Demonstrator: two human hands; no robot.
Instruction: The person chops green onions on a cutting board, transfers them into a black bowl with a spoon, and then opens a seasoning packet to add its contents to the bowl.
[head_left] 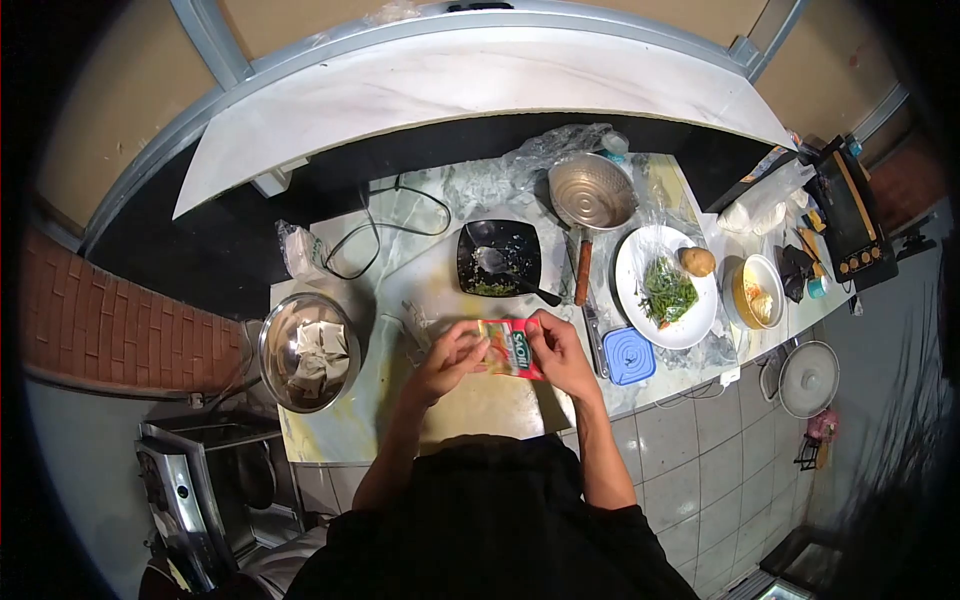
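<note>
Both hands hold a red and green packet [513,349] marked SAORI over the near part of the table. My left hand [452,360] pinches its left end, and my right hand [562,358] grips its right end with the thumb on top. Just beyond the packet sits a black square bowl [498,258] with chopped green and pale bits and a spoon resting in it. A knife [595,340] and a blue square lid [629,356] lie to the right of my right hand.
A metal bowl [268,352] with wrapped pieces stands left. Beyond the knife is a wooden-handled pan [592,192]. Right are a white plate [640,333] with greens and a potato [697,262], and a yellow-white bowl [741,296]. A black cable [400,231] lies at the back.
</note>
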